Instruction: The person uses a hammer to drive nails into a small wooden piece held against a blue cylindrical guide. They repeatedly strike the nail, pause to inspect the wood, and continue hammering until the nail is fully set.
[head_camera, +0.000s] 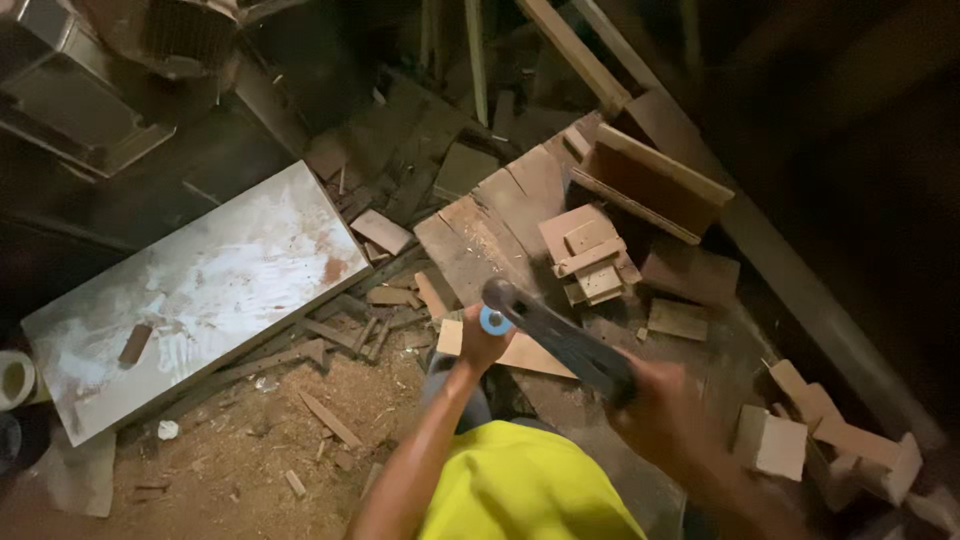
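Matt dark metal tool (560, 340) (rough wood offcuts (590, 262) around).

Dim woodworking shop, floor level. Sawdust (250, 430) and chips cover the near-left ground. Offcut blocks (590, 262) are stacked at centre, with more scrap blocks (830, 440) at near right. A white, scuffed board (210, 290) lies flat at left. Long timber lengths (575, 50) lean at far centre. At far left stands grey metal housing (90, 90), probably a machine; too dark to confirm.
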